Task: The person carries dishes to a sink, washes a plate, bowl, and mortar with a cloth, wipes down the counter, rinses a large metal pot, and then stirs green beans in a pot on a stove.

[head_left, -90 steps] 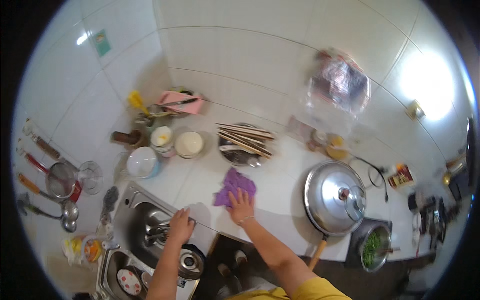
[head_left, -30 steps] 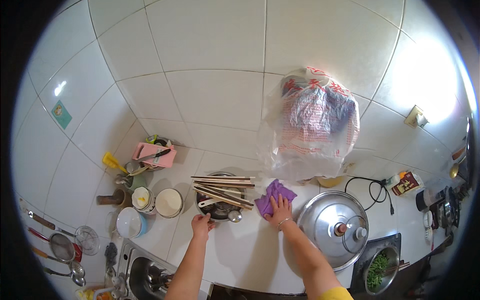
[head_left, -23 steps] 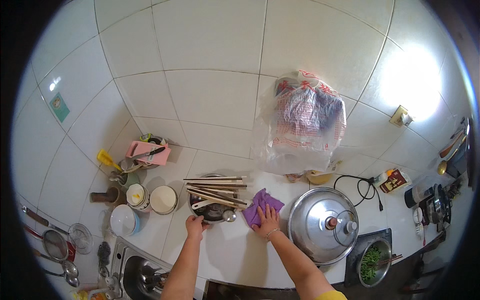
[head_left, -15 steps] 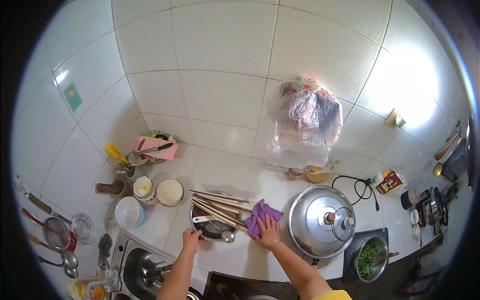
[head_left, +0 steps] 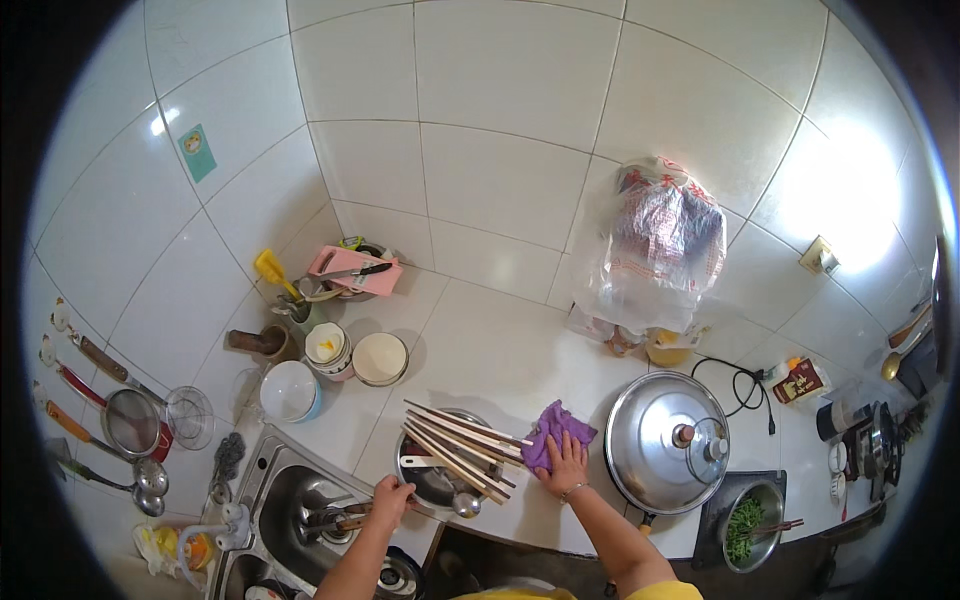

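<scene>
My right hand (head_left: 566, 468) presses flat on a crumpled purple cloth (head_left: 554, 433) lying on the white tiled counter (head_left: 500, 340). My left hand (head_left: 390, 497) grips the near rim of a metal bowl (head_left: 438, 484). Several chopsticks (head_left: 462, 446) and a metal spoon lie across that bowl. The bowl sits at the counter's front edge, just right of the steel sink (head_left: 300, 515). A wok with a large metal lid (head_left: 667, 441) stands immediately right of the cloth.
Left of the bowl stand small cups and jars (head_left: 352, 354) and a pink holder with utensils (head_left: 352, 270). Strainers and ladles (head_left: 118, 420) hang on the left wall. A filled plastic bag (head_left: 660, 245) hangs on the back wall. A bowl of greens (head_left: 750, 518) sits far right.
The view has tilted and shifted while my right hand stayed on the purple cloth, sliding it over the counter. My left hand came back from the counter to the bowl's rim by the sink.
</scene>
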{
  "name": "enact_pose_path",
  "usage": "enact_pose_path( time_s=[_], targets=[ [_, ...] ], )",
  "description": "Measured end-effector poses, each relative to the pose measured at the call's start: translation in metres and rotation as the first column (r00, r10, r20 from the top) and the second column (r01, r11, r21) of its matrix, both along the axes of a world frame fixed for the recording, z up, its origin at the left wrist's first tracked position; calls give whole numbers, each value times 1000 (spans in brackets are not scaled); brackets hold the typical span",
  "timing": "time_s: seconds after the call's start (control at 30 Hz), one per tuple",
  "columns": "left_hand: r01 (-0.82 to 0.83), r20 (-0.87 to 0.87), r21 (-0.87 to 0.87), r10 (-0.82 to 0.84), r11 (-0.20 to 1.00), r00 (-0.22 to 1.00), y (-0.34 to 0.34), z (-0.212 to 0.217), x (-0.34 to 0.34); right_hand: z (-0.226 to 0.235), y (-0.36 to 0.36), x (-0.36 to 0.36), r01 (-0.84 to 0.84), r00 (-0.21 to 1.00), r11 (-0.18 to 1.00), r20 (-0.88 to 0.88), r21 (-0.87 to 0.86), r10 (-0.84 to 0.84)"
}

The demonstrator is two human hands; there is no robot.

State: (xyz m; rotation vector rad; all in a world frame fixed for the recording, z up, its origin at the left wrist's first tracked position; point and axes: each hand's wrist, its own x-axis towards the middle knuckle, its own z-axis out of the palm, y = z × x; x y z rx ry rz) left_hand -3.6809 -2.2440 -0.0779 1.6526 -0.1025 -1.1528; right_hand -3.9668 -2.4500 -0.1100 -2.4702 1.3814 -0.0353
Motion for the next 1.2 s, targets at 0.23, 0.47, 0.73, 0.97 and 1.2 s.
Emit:
enact_pose_path(
  time_s=[0.23,0.47,0.73,0.97,1.2],
  targets=[
    [-107,-62,90,113,990,992,16,16,-4,-2,-38,37,-3,1000,999,4,-52,4],
    [-29,-62,90,35,996,997,38,6,16,-2,-85,104,84,996,996,-22,36,-83],
    [-42,30,42,40,998,999,21,30,36,5,-61,44,-148,989,979,43,140,143],
    [79,485,-134,-4,988,874,-5,31,64,8,-51,53,-114,988,993,-109,-44,108],
    [353,618,-11,-271,936,738,-97,80,25,8,-88,96,71,996,997,48,-16,-70]
  ],
)
